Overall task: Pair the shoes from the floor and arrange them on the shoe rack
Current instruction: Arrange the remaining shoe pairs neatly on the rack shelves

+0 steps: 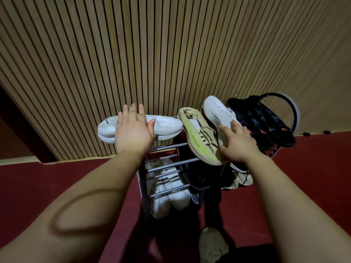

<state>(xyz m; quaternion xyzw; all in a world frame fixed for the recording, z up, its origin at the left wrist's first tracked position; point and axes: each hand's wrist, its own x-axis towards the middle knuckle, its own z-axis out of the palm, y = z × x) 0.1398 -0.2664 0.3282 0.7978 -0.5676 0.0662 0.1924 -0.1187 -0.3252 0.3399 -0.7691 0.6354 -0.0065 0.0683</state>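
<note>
Now left hand (133, 133) lies flat-fingered on white shoe (167, 128); right hand (237, 145) splays loosely over beige shoe (199, 137).

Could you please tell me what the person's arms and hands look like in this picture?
The left forearm and right forearm are bare, with no sleeves in view. The left hand and right hand show no gloves, rings or watch. A dark looping line, perhaps a shadow, crosses the left forearm.

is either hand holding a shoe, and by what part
Neither plainly grips anything. The left hand lies flat against the sideways white shoe; the right hand spreads open fingers at the beige shoe.
</note>
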